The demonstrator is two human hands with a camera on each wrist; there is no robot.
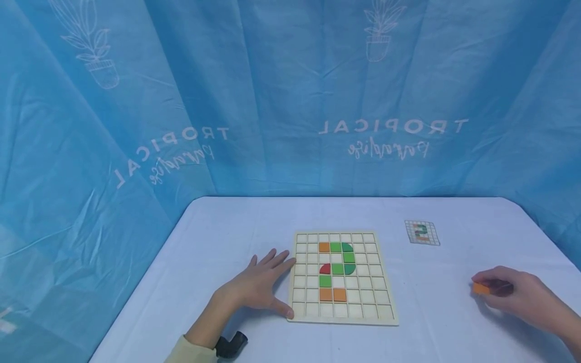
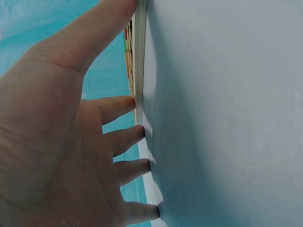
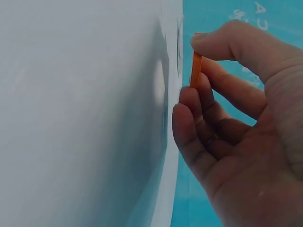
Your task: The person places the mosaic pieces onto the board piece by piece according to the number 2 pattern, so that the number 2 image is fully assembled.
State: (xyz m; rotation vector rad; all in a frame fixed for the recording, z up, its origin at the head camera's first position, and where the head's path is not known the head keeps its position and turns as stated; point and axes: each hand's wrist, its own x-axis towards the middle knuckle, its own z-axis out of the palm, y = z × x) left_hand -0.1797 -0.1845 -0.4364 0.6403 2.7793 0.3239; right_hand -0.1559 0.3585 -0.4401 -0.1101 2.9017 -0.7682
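My right hand [image 1: 522,295], at the table's right side, pinches an orange square tile [image 1: 481,289]. In the right wrist view that tile [image 3: 195,68] stands edge-on between thumb and fingers, raised off the white cloth. My left hand [image 1: 259,282] lies with fingers spread, its thumb and index finger touching the left edge of the gridded board [image 1: 365,311]. The board's side [image 2: 140,52] shows edge-on in the left wrist view. On the board, green, orange and red tiles, some with a rounded corner, form a bent shape; two orange tiles [image 1: 333,294] end it at the bottom.
A small card [image 1: 422,232] with a printed grid and a coloured figure lies behind and right of the board. The white table [image 1: 245,222] backs onto a blue printed curtain [image 1: 290,101]. A black object [image 1: 231,345] sits by the left wrist.
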